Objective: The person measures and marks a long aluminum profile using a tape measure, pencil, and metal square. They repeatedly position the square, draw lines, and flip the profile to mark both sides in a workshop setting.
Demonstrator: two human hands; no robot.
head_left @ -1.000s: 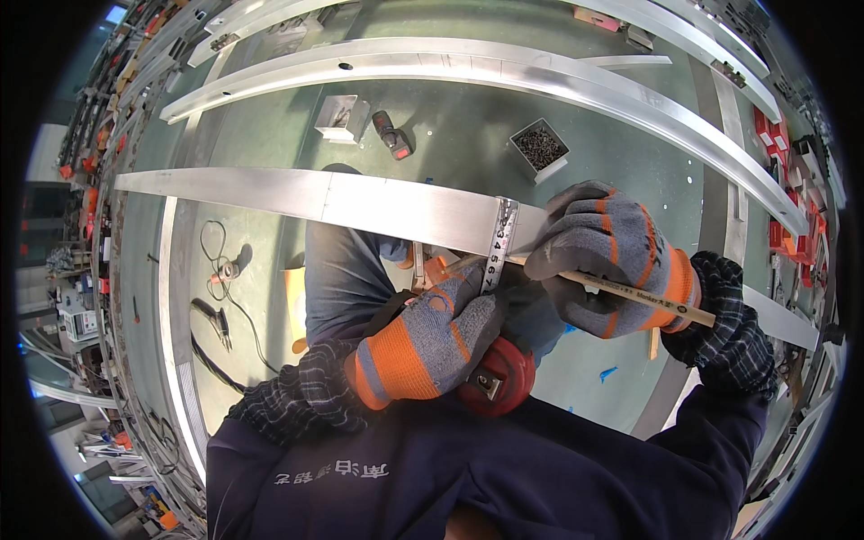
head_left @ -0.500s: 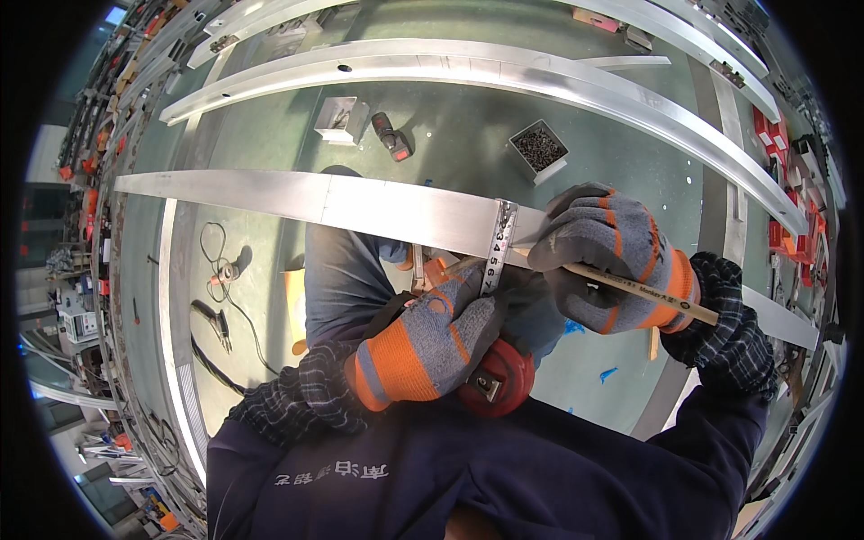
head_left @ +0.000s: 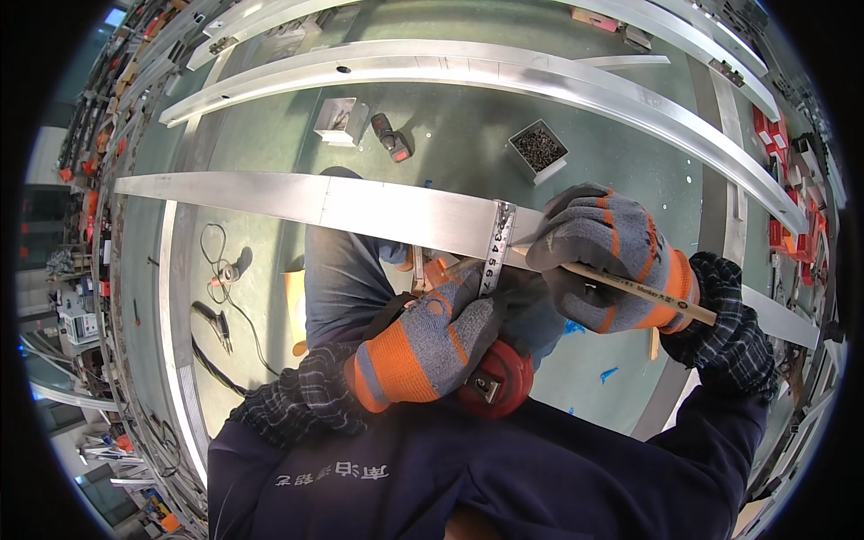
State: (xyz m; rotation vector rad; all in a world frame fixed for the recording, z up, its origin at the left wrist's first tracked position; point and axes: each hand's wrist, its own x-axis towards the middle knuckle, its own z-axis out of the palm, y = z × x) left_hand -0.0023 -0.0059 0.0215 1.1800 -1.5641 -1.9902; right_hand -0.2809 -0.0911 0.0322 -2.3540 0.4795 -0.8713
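My left hand (head_left: 430,346), in a grey and orange glove, grips a red tape measure (head_left: 498,380). Its steel blade (head_left: 494,255) runs up across a long flat aluminium bar (head_left: 297,198) in front of me. My right hand (head_left: 607,261), gloved the same way, holds a wooden pencil (head_left: 661,295) with its tip at the bar's near edge, just right of the blade. Both hands sit close together over the bar.
More curved aluminium rails (head_left: 504,72) lie beyond the bar. On the green floor below are a box of dark screws (head_left: 538,148), a small open box (head_left: 338,119), a cordless drill (head_left: 391,139) and a cabled tool (head_left: 216,315). Racks of tools line both sides.
My right hand with the pencil has shifted slightly along the bar's edge near the blade. The left hand and tape measure stay put.
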